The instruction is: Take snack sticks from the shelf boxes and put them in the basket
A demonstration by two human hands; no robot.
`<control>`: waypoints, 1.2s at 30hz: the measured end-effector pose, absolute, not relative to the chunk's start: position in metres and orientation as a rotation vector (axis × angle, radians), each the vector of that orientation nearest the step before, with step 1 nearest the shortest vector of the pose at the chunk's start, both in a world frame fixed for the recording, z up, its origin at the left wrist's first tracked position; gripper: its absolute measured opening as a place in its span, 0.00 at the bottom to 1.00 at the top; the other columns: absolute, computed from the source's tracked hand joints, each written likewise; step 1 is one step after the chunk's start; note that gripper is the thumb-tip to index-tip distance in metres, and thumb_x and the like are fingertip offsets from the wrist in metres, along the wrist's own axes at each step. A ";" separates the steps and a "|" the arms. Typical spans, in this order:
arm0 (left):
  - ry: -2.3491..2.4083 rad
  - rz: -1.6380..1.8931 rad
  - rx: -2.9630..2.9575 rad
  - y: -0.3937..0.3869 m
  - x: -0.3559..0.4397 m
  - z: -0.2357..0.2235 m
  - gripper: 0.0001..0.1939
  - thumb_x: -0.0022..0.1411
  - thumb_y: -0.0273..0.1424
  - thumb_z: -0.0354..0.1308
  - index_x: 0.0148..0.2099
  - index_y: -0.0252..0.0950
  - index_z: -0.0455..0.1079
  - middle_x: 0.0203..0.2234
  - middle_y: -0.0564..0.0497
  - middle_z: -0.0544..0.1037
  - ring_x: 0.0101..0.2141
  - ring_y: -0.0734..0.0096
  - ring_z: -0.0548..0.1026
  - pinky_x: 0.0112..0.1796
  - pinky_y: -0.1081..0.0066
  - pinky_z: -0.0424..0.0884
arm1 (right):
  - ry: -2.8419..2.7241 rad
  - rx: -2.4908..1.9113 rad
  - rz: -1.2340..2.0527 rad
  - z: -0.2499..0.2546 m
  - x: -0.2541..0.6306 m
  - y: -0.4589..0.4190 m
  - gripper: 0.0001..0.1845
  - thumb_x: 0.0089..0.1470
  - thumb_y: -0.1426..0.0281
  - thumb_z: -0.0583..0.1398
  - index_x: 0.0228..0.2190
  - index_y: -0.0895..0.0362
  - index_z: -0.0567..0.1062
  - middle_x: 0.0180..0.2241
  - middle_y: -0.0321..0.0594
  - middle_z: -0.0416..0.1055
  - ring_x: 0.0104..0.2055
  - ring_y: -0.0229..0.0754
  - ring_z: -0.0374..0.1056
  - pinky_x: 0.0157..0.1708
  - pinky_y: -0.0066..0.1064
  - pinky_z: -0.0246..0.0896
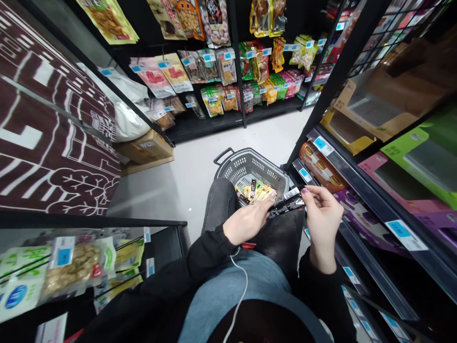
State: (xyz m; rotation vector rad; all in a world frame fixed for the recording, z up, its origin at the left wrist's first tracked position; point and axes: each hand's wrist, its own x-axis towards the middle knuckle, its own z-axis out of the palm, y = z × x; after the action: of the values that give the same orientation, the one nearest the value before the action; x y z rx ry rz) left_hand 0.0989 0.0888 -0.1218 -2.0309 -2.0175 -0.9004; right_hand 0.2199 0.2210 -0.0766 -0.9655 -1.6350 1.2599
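Note:
A black packet (285, 207) with white print and a white label lies between my two hands, above my lap. The thumb and fingers of my right hand (323, 216) pinch its right end. My left hand (249, 222) is closed on its left end, with the fingertips partly hidden. Just beyond them, a grey shopping basket (246, 156) with a dark handle stands on the floor by my knees. Small yellow packets (262, 189) and a few narrow black ones (253, 187) lie in its bottom; my left hand hides part of them.
Shelves with boxed goods (321, 166) rise close on my right. Bagged snacks (214, 100) hang on the black rack ahead. A cardboard box (148, 147) and white bags (130, 119) are at the left. Near left, a low rack holds nut bags (73, 267).

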 end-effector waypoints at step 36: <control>-3.088 -2.967 -0.858 0.084 0.111 -0.142 0.19 0.43 0.37 0.68 0.34 0.28 0.73 0.23 0.50 0.78 0.24 0.70 0.76 0.27 0.72 0.72 | -1.804 -0.850 1.709 -0.111 0.221 0.268 0.24 0.31 0.65 0.70 0.33 0.56 0.71 0.28 0.32 0.71 0.26 0.35 0.64 0.26 0.27 0.60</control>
State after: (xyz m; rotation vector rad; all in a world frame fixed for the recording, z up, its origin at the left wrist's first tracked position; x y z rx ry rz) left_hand 0.1107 0.0839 -0.1425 -0.8577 -3.0881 -2.9674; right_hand 0.2213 0.2683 -0.1112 -0.8500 -1.8036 1.7092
